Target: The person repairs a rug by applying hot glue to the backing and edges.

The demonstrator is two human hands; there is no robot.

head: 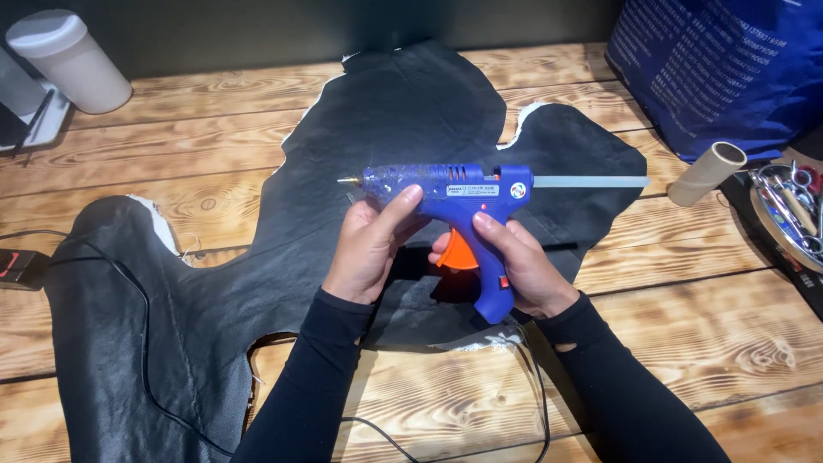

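In the middle of the frame we hold a blue glue gun (454,193) with both hands, above a large piece of black leather (257,283) that lies spread on the wooden surface (686,343). Our left hand (370,244) has its fingers closed around the front part of the barrel, with the thumb resting on top of it, near the metal nozzle that points to the left of the frame. Our right hand (523,261) has its fingers closed around the handle, and one finger lies beside the orange trigger. A pale glue stick (591,182) comes out of the back of the gun toward the right. A black cable (141,343) runs across the leather in the lower left and down to the lower edge of the frame. In the upper left stands a white cylindrical container (69,60), tilted. In the upper right we see a blue bag (729,69), and just below it a cardboard tube (707,173) lies on the surface. At the right edge there is a metal tray (771,227) with small tools inside. Both arms wear black sleeves.
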